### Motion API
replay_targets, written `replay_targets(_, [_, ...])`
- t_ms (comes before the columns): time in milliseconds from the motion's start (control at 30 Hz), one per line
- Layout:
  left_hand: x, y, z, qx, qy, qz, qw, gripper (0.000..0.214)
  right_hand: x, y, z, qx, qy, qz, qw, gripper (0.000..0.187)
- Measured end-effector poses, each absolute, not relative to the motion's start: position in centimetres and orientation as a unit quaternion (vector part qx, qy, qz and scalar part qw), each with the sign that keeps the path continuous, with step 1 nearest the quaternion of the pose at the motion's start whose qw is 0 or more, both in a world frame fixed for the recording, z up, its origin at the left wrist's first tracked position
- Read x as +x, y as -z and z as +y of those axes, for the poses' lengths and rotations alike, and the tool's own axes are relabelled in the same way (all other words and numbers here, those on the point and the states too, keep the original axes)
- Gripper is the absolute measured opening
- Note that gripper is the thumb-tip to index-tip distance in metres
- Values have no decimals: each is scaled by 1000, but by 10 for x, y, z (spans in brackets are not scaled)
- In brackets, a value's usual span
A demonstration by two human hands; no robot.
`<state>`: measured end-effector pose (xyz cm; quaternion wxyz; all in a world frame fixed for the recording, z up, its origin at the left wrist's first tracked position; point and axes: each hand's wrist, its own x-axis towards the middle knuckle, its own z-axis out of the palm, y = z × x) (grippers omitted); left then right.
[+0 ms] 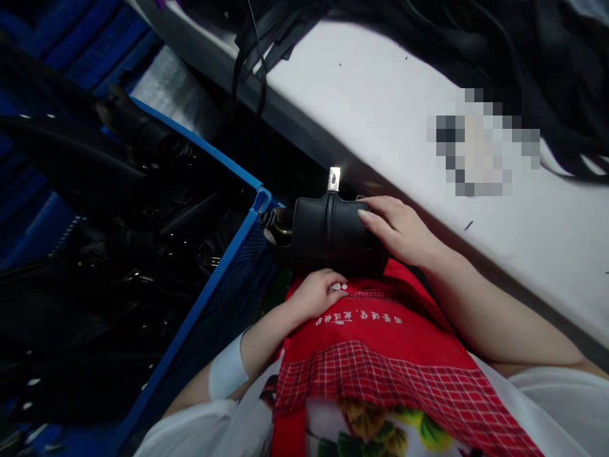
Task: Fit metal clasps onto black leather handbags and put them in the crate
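A small black handbag [309, 231] sits at my lap, against the front of my red apron. Its flap is on top, and a shiny metal clasp plate [334, 179] sticks up from the strap at its middle. The side at the left gapes a little, with pale lining and a ring showing. My right hand [397, 228] grips the bag's right end, fingers over the top edge. Below the bag, my left hand [320, 293] rests against the apron with its fingers curled in. Small white spots show by those fingertips; whether they are held or printed on the apron is unclear.
On my left stands a blue plastic crate [209, 254] filled with black bags and metal fittings. A white table [361, 95] runs along the right, with black straps [514, 51] heaped at its far side. One patch on the table is pixelated.
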<state>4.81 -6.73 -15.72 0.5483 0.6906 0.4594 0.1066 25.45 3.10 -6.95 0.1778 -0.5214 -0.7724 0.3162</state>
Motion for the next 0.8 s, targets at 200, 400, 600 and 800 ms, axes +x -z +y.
replay_targets(200, [53, 151, -58, 701, -96, 445, 549, 7, 250, 60, 45, -582, -319, -736, 136, 47])
replay_targets(400, [35, 127, -54, 638, -146, 496, 571, 16, 246, 74, 62, -569, -334, -737, 145, 47])
replay_targets(600, [10, 86, -45, 475, -226, 481, 702, 28, 245, 66, 66, -536, -396, -730, 149, 32])
replay_targets(800, [-26, 48, 2, 466, -401, 531, 583, 24, 237, 40, 54, -472, -483, -714, 185, 45])
